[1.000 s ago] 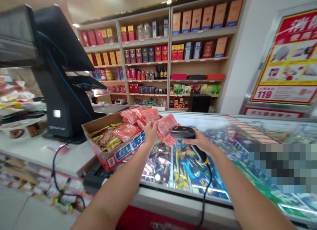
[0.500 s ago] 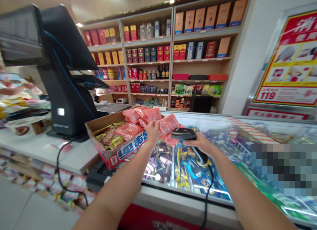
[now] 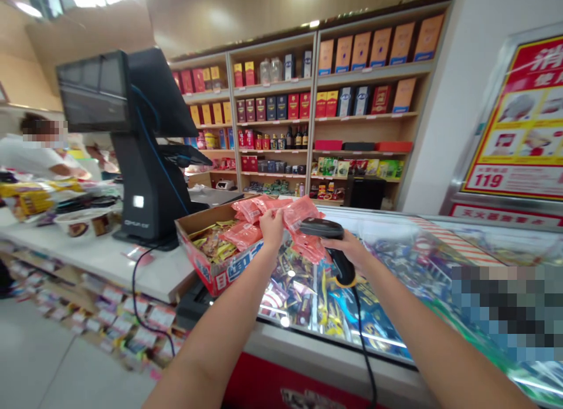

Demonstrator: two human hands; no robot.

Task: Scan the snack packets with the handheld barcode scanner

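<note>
My left hand [image 3: 272, 227] pinches the edge of a pink snack packet [image 3: 299, 212] at the right end of an open cardboard box [image 3: 203, 271]. In my right hand [image 3: 350, 249] is a black barcode scanner [image 3: 323, 227], its head turned left and close against the pink packets. Its cable [image 3: 361, 333] hangs down over the counter front. Inside the box lie several pink packets [image 3: 241, 235] on top of small yellow packets [image 3: 213, 244]. My left fingers partly cover the held packet.
A black checkout terminal [image 3: 143, 156] stands on the white counter [image 3: 162, 274] at left. Beneath the box and my hands is a glass-topped case [image 3: 303, 291] of packaged goods. Behind it rise shelves [image 3: 275, 112] of boxed bottles. A person [image 3: 33, 154] stands far left.
The view has swung left and tilted up, showing more of the terminal and the person. The scanner has come slightly closer to the pink packet; both hands keep their grips.
</note>
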